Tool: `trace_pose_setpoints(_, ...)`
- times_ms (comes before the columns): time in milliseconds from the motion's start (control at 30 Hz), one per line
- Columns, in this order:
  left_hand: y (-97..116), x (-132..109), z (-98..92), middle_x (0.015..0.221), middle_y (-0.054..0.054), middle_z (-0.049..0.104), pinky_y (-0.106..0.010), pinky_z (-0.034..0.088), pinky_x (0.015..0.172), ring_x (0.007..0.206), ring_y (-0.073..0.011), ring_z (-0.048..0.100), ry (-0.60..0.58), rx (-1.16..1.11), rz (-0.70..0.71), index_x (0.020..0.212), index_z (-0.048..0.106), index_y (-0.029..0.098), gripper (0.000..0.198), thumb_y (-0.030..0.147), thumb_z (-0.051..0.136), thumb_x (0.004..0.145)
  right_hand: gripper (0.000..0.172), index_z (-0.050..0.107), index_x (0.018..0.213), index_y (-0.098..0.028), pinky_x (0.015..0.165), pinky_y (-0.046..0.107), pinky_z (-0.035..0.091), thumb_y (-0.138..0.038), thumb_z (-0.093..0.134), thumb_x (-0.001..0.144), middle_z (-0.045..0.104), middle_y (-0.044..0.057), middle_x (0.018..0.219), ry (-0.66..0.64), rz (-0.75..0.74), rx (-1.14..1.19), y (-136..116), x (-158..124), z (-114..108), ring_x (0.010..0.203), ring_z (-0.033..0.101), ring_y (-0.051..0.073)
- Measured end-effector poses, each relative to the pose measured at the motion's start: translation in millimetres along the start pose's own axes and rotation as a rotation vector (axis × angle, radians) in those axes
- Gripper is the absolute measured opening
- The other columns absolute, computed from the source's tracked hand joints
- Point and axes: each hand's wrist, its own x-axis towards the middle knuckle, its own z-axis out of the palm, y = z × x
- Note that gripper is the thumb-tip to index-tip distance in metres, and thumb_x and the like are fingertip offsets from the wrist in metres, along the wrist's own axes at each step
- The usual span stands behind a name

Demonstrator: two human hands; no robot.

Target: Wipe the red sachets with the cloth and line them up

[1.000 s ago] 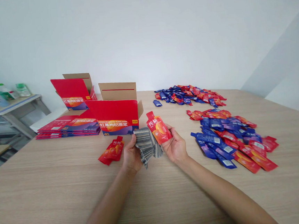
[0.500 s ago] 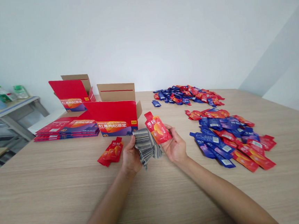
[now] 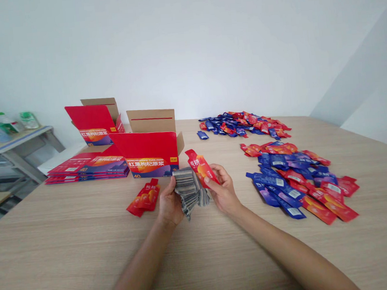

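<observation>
- The left hand (image 3: 170, 205) is holding a striped cloth (image 3: 186, 184), the thumb pressing on its upper edge.
- The right hand (image 3: 225, 192) is gripping a red pouch (image 3: 198, 166), the thumb lying across its front and the other fingers curling in at its right edge.
- This pouch is tilting to the left above the table (image 3: 203, 261), its lower left part overlapping the cloth; whether the two are touching, I am not able to tell.
- Loose red pouches (image 3: 145, 198) are lying overlapped on the table, just left of the left hand.
- The front box (image 3: 152, 155) is standing open on the far side of the hands, its flaps rising.
- The rear box (image 3: 91, 120) is standing open at far left.
- Flat cartons (image 3: 87, 167) are lying stacked left of the front box.
- A near pile (image 3: 295, 185), mixing red and blue pouches, is spreading to the right of the right hand.
- A far pile (image 3: 246, 124), also red and blue, is lying close to the wall (image 3: 204, 40).
- A side table (image 3: 13, 142) is standing at far left, carrying bottles (image 3: 6, 121).
</observation>
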Motion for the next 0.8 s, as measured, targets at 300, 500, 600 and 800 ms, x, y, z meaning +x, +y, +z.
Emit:
trace_pose_setpoints(300, -2.8, 0.8, 4.2, 0.114, -0.011, 0.073, -0.042, 0.051, 0.099, 0.108, -0.0264, 0.068, -0.091, -0.014, -0.04, 0.126, 0.064, 0.014, 0.044, 0.041, 0.047, 0.096, 0.044, 0.049, 0.142, -0.02, 0.116, 0.049, 0.034, -0.018, 0.042, 0.1, 0.049, 0.012, 0.15, -0.394, -0.482, -1.05, -12.6, -8.7, -0.3, 0.139, 0.044, 0.025)
trace_pose_setpoints(500, 0.9, -1.1, 5.7, 0.117, -0.013, 0.072, -0.041, 0.049, 0.102, 0.113, -0.0267, 0.066, -0.108, -0.041, -0.018, 0.125, 0.065, 0.012, 0.047, 0.044, 0.045, 0.096, 0.046, 0.05, 0.14, -0.012, 0.106, 0.053, 0.043, -0.005, 0.044, 0.095, 0.047, 0.02, 0.149, -0.598, -0.769, -1.763, -20.3, -16.0, 7.6, 0.136, 0.047, 0.033)
trace_pose_setpoints(600, 2.4, -0.1, 4.4, 0.114, -0.013, 0.073, -0.041, 0.05, 0.1, 0.11, -0.027, 0.067, -0.09, -0.032, 0.002, 0.121, 0.066, 0.011, 0.045, 0.042, 0.045, 0.096, 0.042, 0.054, 0.136, -0.01, 0.101, 0.05, 0.047, -0.006, 0.046, 0.095, 0.052, 0.02, 0.144, -0.615, -0.789, -1.857, -27.4, -19.4, 11.4, 0.13, 0.053, 0.034)
trace_pose_setpoints(800, -0.6, -2.5, 6.0, 0.108, -0.013, 0.075, -0.042, 0.054, 0.095, 0.102, -0.0265, 0.07, -0.054, 0.02, -0.016, 0.12, 0.066, 0.011, 0.044, 0.041, 0.044, 0.097, 0.037, 0.06, 0.129, -0.008, 0.095, 0.048, 0.05, -0.007, 0.047, 0.095, 0.061, 0.021, 0.135, -0.641, -0.788, -1.92, -37.4, -23.2, 16.2, 0.124, 0.058, 0.033)
